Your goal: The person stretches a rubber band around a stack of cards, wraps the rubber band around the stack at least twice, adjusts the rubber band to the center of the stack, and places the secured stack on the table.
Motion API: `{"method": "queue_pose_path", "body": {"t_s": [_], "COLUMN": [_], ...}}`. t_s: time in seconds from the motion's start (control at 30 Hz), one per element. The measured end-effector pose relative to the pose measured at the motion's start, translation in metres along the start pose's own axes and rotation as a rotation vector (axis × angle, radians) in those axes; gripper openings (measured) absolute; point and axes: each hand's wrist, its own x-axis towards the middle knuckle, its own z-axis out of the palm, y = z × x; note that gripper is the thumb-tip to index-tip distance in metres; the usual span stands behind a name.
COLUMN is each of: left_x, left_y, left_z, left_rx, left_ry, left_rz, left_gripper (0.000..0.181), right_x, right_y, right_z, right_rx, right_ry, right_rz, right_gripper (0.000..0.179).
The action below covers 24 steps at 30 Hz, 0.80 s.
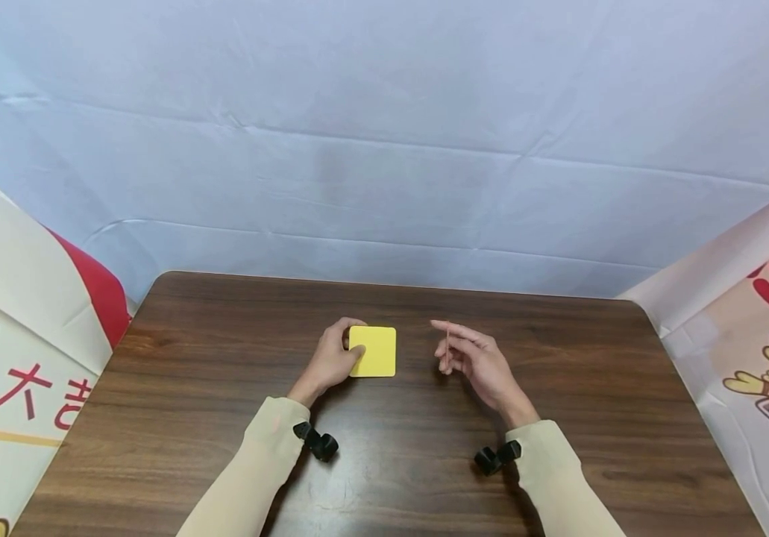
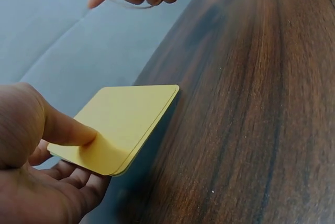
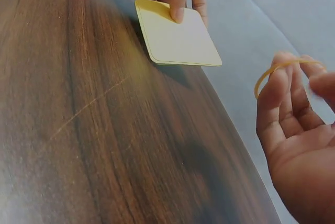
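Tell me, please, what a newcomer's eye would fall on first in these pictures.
Probably the bright yellow square cards, held above the dark wooden table by the left hand, its thumb on top. Next might come the thin orange band at the fingers of the right hand, across from the cards. The red characters at the head view's left edge also stand out.

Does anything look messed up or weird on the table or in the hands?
Just small things. In the right wrist view, a thin pale line crosses the wood-grain table; it might be a scratch. The yellow cards in the left hand look slightly misaligned. Nothing looks spilled.
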Motion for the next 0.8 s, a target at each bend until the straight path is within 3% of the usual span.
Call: {"method": "queue_pose_path", "body": {"t_s": [0.53,0.8], "left_x": [-0.003,-0.005], "left_y": [0.012,0.026], "left_z": [-0.002,-0.003], "left_rx": [-0.207,-0.312], "left_ry": [-0.007,-0.026], "left_rz": [-0.072,-0.098], "left_gripper": [0.038,0.038], "right_x": [-0.001,0.000], "right_y": [-0.001,-0.005], "right_z": [0.005,0.008], "right_rx": [-0.089,-0.256], "right_ry": [-0.022,-0.085], "right_rz": [-0.047,-0.040], "right_gripper": [0.055,0.077]}}
